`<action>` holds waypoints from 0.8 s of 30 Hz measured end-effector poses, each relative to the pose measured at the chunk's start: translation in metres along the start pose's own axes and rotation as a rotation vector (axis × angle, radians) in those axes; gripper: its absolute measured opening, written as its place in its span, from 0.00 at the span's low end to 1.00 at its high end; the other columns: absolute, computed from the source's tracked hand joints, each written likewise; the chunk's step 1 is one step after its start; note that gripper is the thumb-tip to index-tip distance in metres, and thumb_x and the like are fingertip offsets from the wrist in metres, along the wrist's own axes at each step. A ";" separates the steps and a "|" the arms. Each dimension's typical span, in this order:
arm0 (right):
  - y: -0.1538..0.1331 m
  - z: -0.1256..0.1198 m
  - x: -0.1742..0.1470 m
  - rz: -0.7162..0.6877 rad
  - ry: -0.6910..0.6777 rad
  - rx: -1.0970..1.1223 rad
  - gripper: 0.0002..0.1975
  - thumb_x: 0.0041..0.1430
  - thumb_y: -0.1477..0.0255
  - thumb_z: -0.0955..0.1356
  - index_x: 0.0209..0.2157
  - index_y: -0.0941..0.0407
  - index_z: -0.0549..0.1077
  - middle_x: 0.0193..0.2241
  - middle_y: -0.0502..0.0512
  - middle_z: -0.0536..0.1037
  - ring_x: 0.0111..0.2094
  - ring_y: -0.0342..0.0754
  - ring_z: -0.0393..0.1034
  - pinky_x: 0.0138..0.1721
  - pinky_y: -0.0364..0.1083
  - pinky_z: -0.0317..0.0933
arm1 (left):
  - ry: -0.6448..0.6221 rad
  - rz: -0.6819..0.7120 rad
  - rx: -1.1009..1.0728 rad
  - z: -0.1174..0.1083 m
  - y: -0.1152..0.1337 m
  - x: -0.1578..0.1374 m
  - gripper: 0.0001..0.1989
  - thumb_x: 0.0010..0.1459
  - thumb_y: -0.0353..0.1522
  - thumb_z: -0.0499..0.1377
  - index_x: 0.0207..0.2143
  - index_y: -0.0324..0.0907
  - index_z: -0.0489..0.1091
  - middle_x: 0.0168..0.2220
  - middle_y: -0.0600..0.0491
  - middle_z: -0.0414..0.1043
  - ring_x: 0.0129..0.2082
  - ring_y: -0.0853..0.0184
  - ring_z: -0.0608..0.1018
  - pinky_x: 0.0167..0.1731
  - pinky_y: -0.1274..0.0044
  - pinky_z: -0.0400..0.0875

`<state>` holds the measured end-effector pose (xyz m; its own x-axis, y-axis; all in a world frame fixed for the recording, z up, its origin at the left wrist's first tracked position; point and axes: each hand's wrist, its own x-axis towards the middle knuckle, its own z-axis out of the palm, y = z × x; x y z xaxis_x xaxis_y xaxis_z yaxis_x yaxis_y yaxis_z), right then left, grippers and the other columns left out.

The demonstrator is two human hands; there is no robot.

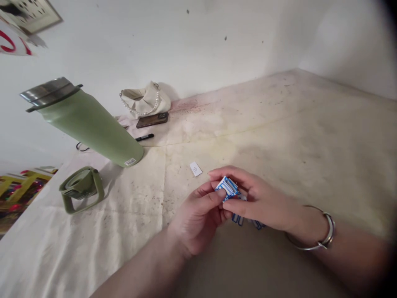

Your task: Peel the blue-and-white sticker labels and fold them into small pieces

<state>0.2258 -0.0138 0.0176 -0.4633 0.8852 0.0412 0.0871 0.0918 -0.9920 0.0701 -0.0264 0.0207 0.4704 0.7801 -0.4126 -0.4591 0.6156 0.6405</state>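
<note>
Presumably to keep the small blue-and-white cards (228, 188) together, I have, from afar, the left hand (198, 215) pinching them under its thumb and the right hand (263, 198) closed around their right side, above the tabletop (279, 136); a white slip (195, 169) lies just beyond, perhaps so its mark shows
</note>
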 end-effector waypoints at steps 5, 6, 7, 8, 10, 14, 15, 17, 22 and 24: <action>0.004 -0.001 0.000 0.036 -0.108 0.229 0.12 0.55 0.74 0.66 0.43 0.53 0.68 0.34 0.50 0.75 0.27 0.42 0.72 0.29 0.44 0.69 | -0.047 -0.025 -0.056 0.001 -0.002 0.001 0.06 0.51 0.31 0.63 0.33 0.38 0.74 0.27 0.52 0.70 0.24 0.75 0.69 0.27 0.83 0.65; 0.005 -0.001 0.000 0.032 -0.100 0.241 0.11 0.55 0.74 0.66 0.42 0.53 0.69 0.33 0.50 0.74 0.27 0.42 0.72 0.29 0.44 0.69 | -0.061 -0.019 -0.068 0.001 -0.002 0.001 0.05 0.51 0.30 0.63 0.32 0.38 0.74 0.26 0.53 0.69 0.24 0.76 0.69 0.27 0.83 0.65; 0.006 -0.001 0.000 0.028 -0.093 0.243 0.10 0.55 0.74 0.66 0.41 0.53 0.69 0.33 0.49 0.74 0.26 0.42 0.72 0.29 0.45 0.69 | -0.072 -0.015 -0.077 0.001 -0.002 0.002 0.04 0.52 0.29 0.63 0.32 0.38 0.74 0.25 0.53 0.68 0.23 0.76 0.69 0.27 0.83 0.64; 0.006 -0.001 0.000 0.024 -0.085 0.236 0.10 0.55 0.73 0.67 0.41 0.52 0.69 0.33 0.49 0.74 0.26 0.42 0.72 0.29 0.45 0.69 | -0.082 -0.012 -0.081 0.001 -0.002 0.002 0.04 0.52 0.29 0.63 0.31 0.38 0.74 0.24 0.54 0.68 0.23 0.76 0.68 0.26 0.83 0.64; 0.005 0.000 0.000 0.026 -0.077 0.211 0.09 0.56 0.73 0.66 0.40 0.52 0.69 0.35 0.49 0.74 0.26 0.42 0.71 0.28 0.45 0.68 | -0.079 -0.013 -0.073 0.001 -0.002 0.002 0.04 0.52 0.29 0.63 0.31 0.39 0.74 0.25 0.54 0.68 0.22 0.77 0.68 0.26 0.83 0.63; 0.003 -0.001 0.001 0.056 0.004 0.063 0.15 0.53 0.75 0.67 0.43 0.51 0.68 0.37 0.50 0.74 0.31 0.43 0.71 0.30 0.43 0.67 | 0.012 0.056 0.067 -0.001 -0.003 0.003 0.06 0.52 0.33 0.63 0.33 0.40 0.74 0.31 0.52 0.71 0.28 0.74 0.71 0.32 0.81 0.65; 0.002 -0.002 0.002 0.051 0.039 0.000 0.15 0.52 0.75 0.68 0.43 0.51 0.68 0.36 0.49 0.74 0.32 0.43 0.70 0.31 0.42 0.66 | 0.053 0.101 0.128 -0.002 -0.003 0.003 0.07 0.52 0.33 0.63 0.33 0.40 0.74 0.31 0.52 0.72 0.30 0.73 0.72 0.34 0.79 0.65; 0.002 -0.003 0.003 0.030 0.096 -0.123 0.12 0.52 0.73 0.68 0.40 0.52 0.69 0.33 0.49 0.73 0.32 0.43 0.69 0.30 0.41 0.64 | 0.148 0.208 0.280 -0.004 -0.002 0.004 0.07 0.51 0.34 0.63 0.31 0.39 0.73 0.31 0.52 0.73 0.32 0.71 0.72 0.36 0.79 0.64; 0.006 -0.004 0.006 0.030 0.181 -0.264 0.06 0.57 0.69 0.64 0.29 0.55 0.68 0.22 0.46 0.68 0.23 0.40 0.61 0.22 0.40 0.55 | 0.312 0.358 0.689 -0.005 0.002 0.005 0.08 0.51 0.35 0.63 0.28 0.38 0.72 0.24 0.56 0.69 0.26 0.74 0.68 0.28 0.82 0.61; 0.007 -0.004 0.006 0.038 0.201 -0.290 0.07 0.58 0.69 0.63 0.27 0.55 0.68 0.20 0.46 0.67 0.21 0.39 0.58 0.20 0.40 0.52 | 0.324 0.351 0.749 -0.004 0.003 0.007 0.08 0.52 0.35 0.62 0.28 0.38 0.71 0.24 0.56 0.69 0.25 0.73 0.68 0.27 0.82 0.61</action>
<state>0.2270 -0.0058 0.0118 -0.2745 0.9599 0.0567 0.3611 0.1576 -0.9191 0.0684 -0.0186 0.0174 0.1068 0.9733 -0.2029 0.1307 0.1886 0.9733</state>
